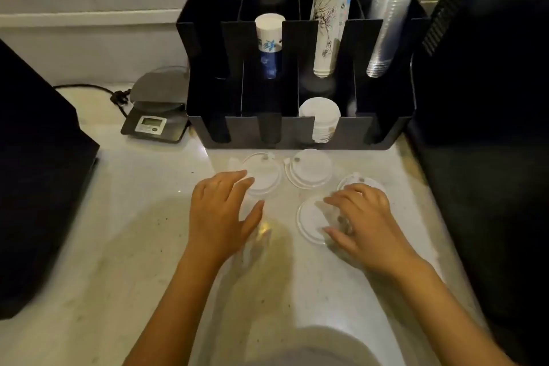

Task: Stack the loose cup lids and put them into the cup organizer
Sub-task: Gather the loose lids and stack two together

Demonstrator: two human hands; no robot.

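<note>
Two hands lie low over the pale desk, palms down. Fingers of the left hand are spread and rest on the edge of one clear lid; it grips nothing. Next to it, the right hand curls over a white lid, and I cannot tell if it is holding it. One more lid lies flat between them, farther back. Another lid peeks out behind the right hand. Behind the lids stands the black cup organizer, with a short stack of white lids in a front slot and tall cups at the back. A small scale sits to its left.
</note>
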